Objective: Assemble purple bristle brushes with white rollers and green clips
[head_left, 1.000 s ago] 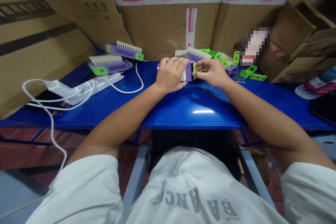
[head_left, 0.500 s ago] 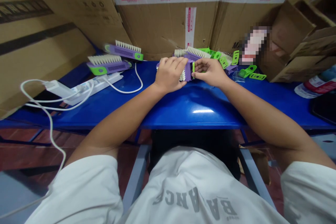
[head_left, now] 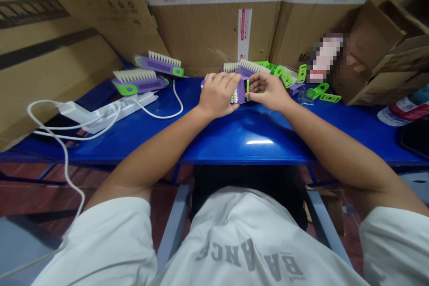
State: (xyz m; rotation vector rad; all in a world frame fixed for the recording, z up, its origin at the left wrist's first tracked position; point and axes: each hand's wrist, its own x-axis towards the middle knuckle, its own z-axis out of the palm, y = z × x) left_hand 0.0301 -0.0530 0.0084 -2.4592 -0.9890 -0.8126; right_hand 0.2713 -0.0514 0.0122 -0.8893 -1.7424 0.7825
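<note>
While I reached over the blue metal table (head_left: 248,152), a white charger (head_left: 72,112) sat at far L, its white cable (head_left: 43,129) looping off the table edge, w/ a white power strip (head_left: 117,117) just beside it. Next along, 2 purple-and-green bristle brushes (head_left: 139,82) (head_left: 159,63) lay apart from my hands, one behind the other, on their sides.

My L hand (head_left: 218,94) was curled over the top of a purple brush (head_left: 240,91), fingers together & wrapped across it, not spread, w/ pale bristles showing just under them. That brush sat between both hands, held up off the table as far as I could tell. A green strip (head_left: 248,89) stood at its R end, right by my R hand (head_left: 268,92), whose thumb & fingers were pinched in on that end. Exact contact on the strip: can't tell, too small. Both forearms angled inward from my white T-shirt (head_left: 254,250), wrists near the table's front half.

Behind the hands, a heap of more purple brushes (head_left: 250,69) & green plastic clips (head_left: 317,93) lay against cardboard boxes (head_left: 214,22), w/ a clear plastic piece (head_left: 304,98) among them. Far R, a plastic bottle (head_left: 405,109) lay on the table.
</note>
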